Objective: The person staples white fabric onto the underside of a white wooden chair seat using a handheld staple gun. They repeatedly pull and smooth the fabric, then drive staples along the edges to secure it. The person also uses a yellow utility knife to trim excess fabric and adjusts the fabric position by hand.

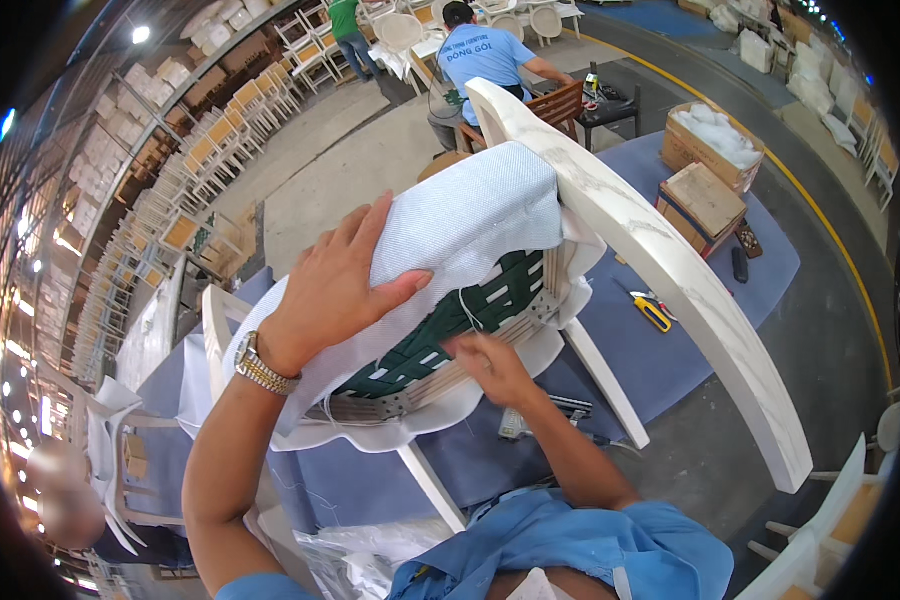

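The chair (pixel 670 270) is tipped over the blue table (pixel 770 255), its underside toward the worker. The left hand (pixel 342 282) lies spread on the pale fabric (pixel 470 205); the right hand (pixel 495 370) is curled by the cord (pixel 467 308) near the green webbing (pixel 400 350), though I can't tell whether it's pinching it. Too hard a tug could snap the cord or pucker the fabric; if the left palm slipped, the chair might rock.

The left hand (pixel 332 283) lies palm down, thumb splayed sideways; the right hand (pixel 494 368) is loosely curled, its forearm (pixel 575 445) slanting up leftward.
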`<state>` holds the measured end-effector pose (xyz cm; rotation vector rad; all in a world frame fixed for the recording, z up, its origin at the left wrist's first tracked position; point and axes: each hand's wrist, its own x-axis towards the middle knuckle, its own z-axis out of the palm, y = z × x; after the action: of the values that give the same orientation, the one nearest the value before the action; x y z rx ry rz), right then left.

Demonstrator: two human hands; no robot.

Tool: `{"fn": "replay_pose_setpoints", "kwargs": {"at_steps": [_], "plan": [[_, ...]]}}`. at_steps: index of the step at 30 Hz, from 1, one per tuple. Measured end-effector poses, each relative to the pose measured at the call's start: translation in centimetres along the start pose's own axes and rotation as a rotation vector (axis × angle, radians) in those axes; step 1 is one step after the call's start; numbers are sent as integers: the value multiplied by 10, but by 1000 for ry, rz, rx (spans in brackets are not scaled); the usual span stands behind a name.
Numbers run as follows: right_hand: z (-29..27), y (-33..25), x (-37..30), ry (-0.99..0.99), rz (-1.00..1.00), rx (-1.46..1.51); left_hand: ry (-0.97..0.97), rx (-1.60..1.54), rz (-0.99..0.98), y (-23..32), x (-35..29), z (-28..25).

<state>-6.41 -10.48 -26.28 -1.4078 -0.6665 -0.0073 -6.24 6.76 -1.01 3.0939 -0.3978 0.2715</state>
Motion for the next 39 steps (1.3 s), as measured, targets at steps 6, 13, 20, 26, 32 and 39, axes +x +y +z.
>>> {"fn": "replay_pose_setpoints", "kwargs": {"at_steps": [6,13,20,26,32,39], "plan": [[-25,117,-193,-264,208,-888,2,60,-18,4,-6,2],[-28,138,-186,-406,380,-972,35,123,-26,7,-6,4],[-61,90,-107,-153,242,-567,113,156,-11,1,-8,15],[-32,-45,-46,277,-60,44,102,193,-67,10,-16,19],[-6,-102,-1,244,-322,-162,120,203,-43,12,-12,17],[8,-109,5,280,-362,-244,115,197,-24,10,-11,15]]}}
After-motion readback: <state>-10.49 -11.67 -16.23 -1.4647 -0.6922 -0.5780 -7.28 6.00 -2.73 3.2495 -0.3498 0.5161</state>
